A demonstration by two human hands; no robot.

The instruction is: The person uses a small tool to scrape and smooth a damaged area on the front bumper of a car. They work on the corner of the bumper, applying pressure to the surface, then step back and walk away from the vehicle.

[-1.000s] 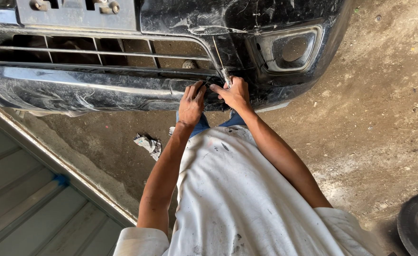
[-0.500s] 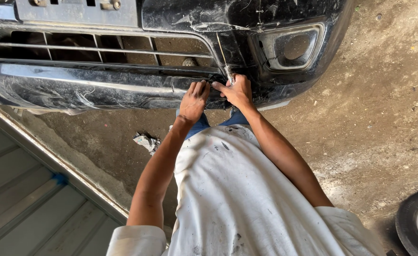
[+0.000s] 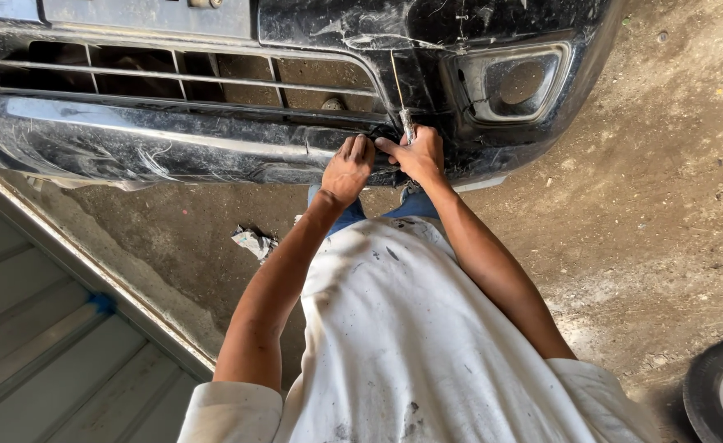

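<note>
Both of my hands are working at the lower edge of a black car bumper [image 3: 173, 148], just below the right end of its grille opening [image 3: 189, 78]. My left hand [image 3: 347, 170] is pressing against the bumper lip with its fingers curled over and close together; whether it is gripping anything I cannot tell. My right hand [image 3: 417, 156] is closing around the handle of a thin metal tool [image 3: 400, 98], a screwdriver-like rod that is standing nearly upright against the bumper face, beside the fog lamp recess [image 3: 513, 82]. A crumpled rag [image 3: 255, 243] is lying on the dirt floor [image 3: 665, 205] nearby.
</note>
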